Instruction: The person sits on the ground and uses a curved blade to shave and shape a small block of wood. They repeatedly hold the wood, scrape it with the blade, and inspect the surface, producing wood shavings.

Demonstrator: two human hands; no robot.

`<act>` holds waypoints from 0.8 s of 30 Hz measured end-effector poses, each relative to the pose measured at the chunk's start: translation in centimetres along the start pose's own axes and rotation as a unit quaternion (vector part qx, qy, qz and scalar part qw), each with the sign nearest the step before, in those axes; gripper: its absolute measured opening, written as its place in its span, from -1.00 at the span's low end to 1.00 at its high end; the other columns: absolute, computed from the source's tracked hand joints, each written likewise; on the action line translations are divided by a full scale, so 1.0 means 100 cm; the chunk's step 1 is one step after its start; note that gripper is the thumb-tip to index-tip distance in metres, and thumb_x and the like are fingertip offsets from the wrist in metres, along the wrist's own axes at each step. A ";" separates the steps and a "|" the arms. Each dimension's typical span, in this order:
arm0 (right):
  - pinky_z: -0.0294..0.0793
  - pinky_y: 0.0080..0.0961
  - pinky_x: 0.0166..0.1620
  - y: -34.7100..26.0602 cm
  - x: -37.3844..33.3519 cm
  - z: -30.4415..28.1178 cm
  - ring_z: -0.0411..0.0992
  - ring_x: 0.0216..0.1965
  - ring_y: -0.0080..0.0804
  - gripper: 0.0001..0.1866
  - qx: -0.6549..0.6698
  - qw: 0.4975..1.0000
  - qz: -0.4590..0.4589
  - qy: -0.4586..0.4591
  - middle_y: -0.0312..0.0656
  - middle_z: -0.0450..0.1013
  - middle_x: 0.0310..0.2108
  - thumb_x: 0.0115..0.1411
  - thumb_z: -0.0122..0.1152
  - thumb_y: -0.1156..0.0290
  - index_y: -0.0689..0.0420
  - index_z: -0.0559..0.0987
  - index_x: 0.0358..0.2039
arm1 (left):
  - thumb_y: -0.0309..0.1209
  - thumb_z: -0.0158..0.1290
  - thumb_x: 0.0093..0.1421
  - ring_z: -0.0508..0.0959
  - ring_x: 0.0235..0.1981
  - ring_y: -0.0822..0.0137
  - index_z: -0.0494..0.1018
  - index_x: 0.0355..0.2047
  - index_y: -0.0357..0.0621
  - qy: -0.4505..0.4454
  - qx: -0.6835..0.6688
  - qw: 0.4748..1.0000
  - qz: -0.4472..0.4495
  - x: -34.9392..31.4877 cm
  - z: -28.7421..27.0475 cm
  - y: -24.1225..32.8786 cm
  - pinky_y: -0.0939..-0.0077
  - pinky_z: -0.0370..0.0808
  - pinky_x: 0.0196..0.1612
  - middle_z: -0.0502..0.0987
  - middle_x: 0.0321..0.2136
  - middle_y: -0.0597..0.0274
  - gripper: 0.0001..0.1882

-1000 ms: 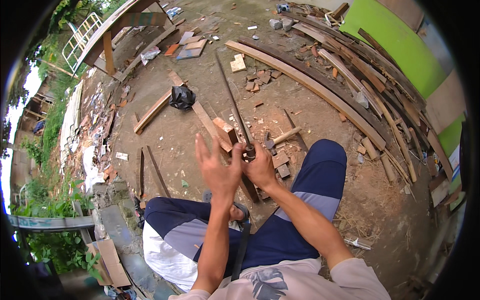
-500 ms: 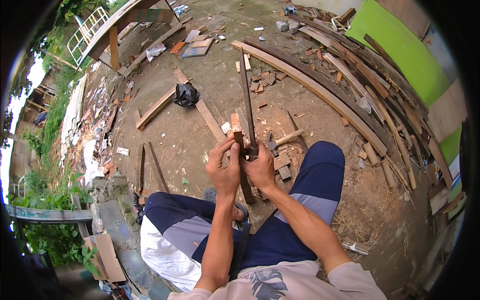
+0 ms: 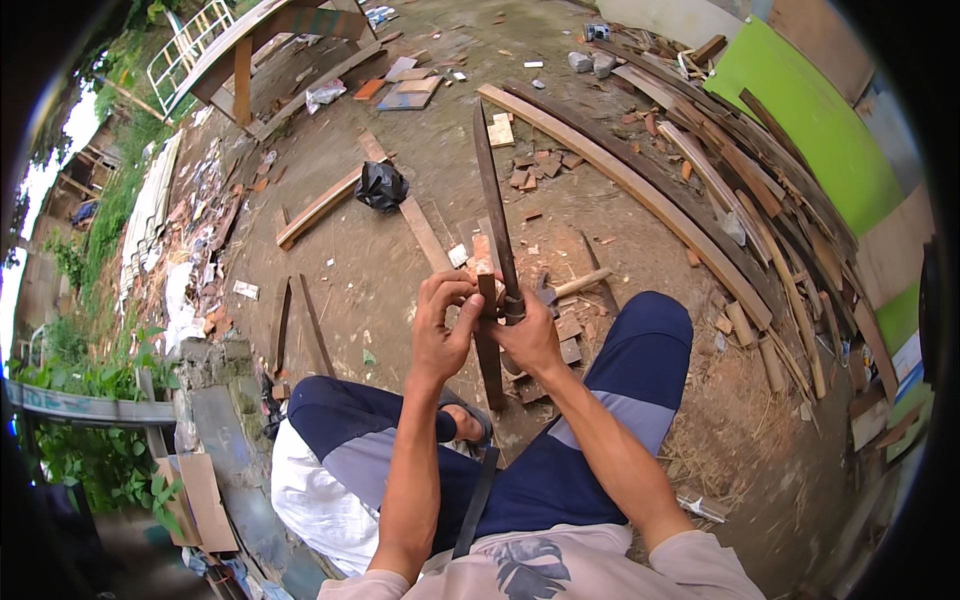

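Observation:
My right hand [image 3: 530, 335] is closed round the handle of a machete [image 3: 489, 170], whose long dark blade points up and away from me. Just left of it, my left hand [image 3: 445, 325] has its fingers curled, with thumb and fingertips at a narrow dark wooden strip [image 3: 487, 360]. The strip stands between my two hands, and its lower part drops in front of my legs. Beyond my right hand a hammer with a pale wooden handle [image 3: 582, 283] lies on the ground, its head partly hidden.
Long planks and sticks [image 3: 640, 200] pile up at the right beside a green panel [image 3: 800, 110]. A black plastic bag [image 3: 381, 187] sits on a board [image 3: 427, 235] ahead. Wood offcuts [image 3: 545, 168] scatter the dirt. A wooden table [image 3: 243, 80] stands far left.
The machete has turned, so more of its blade's broad side shows. My left thumb and fingers have loosened and spread a little at the strip. The view has shifted slightly.

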State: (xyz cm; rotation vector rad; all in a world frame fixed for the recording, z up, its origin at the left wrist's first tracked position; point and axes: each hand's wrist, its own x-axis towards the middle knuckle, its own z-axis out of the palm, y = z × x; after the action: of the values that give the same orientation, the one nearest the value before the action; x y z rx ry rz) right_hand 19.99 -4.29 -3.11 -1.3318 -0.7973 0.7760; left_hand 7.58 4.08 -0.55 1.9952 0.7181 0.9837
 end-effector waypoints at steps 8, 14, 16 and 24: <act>0.63 -0.51 -0.13 0.021 0.004 -0.014 0.61 -0.21 -0.48 -0.41 0.027 0.998 0.053 -0.001 -0.17 0.64 -0.22 0.01 0.63 0.42 0.26 0.49 0.00 | -0.27 -0.12 0.45 0.64 -0.11 0.18 0.46 -0.29 -0.19 0.177 -0.291 0.910 -0.235 -0.029 -0.031 -0.034 0.20 0.58 0.01 0.61 -0.21 0.09 -0.72; 0.52 -0.57 -0.15 0.021 0.001 -0.034 0.52 -0.28 -0.55 -0.54 0.063 0.992 0.068 0.089 -0.32 0.59 -0.27 0.04 0.63 0.26 0.23 0.62 -0.15 | 0.02 -0.08 0.47 0.63 -0.10 0.20 0.49 -0.29 -0.15 0.277 -0.244 0.826 -0.425 -0.083 -0.024 -0.064 0.15 0.53 0.06 0.62 -0.28 0.15 -0.53; 0.50 -0.56 -0.09 0.030 0.001 -0.040 0.52 -0.21 -0.53 -0.49 0.078 0.987 0.066 0.128 -0.30 0.57 -0.20 0.03 0.64 0.26 0.23 0.60 -0.11 | 0.04 0.00 0.42 0.50 0.14 0.12 0.46 -0.01 -0.21 0.261 -0.251 0.802 -0.476 -0.106 -0.014 -0.082 -0.05 0.38 0.20 0.56 -0.01 0.06 -0.50; 0.40 -0.43 0.14 0.036 -0.009 -0.092 0.44 0.03 -0.42 -0.32 0.236 0.966 -0.026 0.106 -0.25 0.48 0.02 0.09 0.58 0.37 0.26 0.44 0.16 | 0.32 0.09 0.19 -0.08 0.49 -0.16 -0.31 0.46 -0.39 0.176 -0.528 0.458 -0.693 -0.139 0.063 -0.097 -0.20 0.07 0.44 -0.17 0.45 -0.33 0.27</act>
State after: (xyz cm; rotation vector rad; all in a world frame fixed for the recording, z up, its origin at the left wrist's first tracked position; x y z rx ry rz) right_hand 27.25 -9.50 -7.41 -0.9411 -0.4381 0.7132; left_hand 3.91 -3.58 -16.47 -0.2370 1.1506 0.4137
